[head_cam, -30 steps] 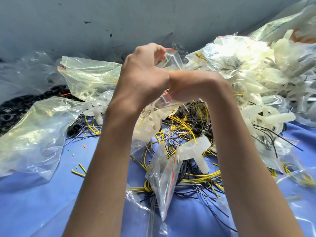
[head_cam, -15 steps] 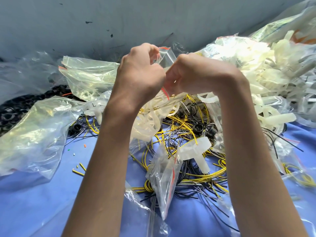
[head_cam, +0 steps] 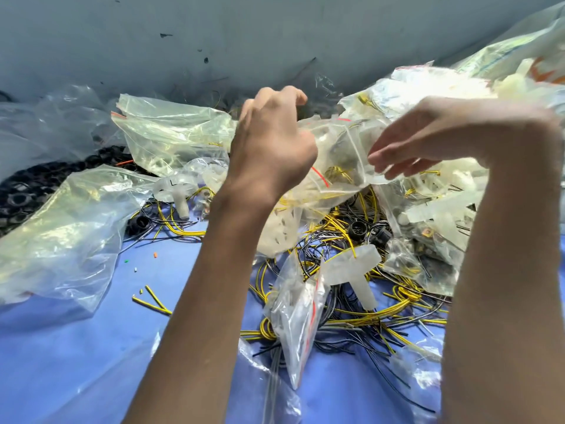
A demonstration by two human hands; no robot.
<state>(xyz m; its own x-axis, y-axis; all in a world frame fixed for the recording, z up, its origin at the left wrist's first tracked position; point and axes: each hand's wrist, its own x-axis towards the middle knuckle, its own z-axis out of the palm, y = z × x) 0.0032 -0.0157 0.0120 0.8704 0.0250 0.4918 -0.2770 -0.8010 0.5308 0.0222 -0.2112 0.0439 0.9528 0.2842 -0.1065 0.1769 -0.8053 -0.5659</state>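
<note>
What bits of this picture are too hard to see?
Head view:
- The back of the left hand hides its palm, so its grip on the small clear bag is unsure.
- On the right hand, the fingers are motion-blurred: pinching or just touching is unclear.
- The black parts are cut off by the left edge and partly under a big bag.

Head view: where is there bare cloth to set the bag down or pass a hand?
Widest bare blue cloth lies lower left, between the large clear bag and the left forearm. A narrower strip sits between the small zip bag and right forearm, crossed by stray wires. The wire tangle, bag pile and held bag crowd the rest.
</note>
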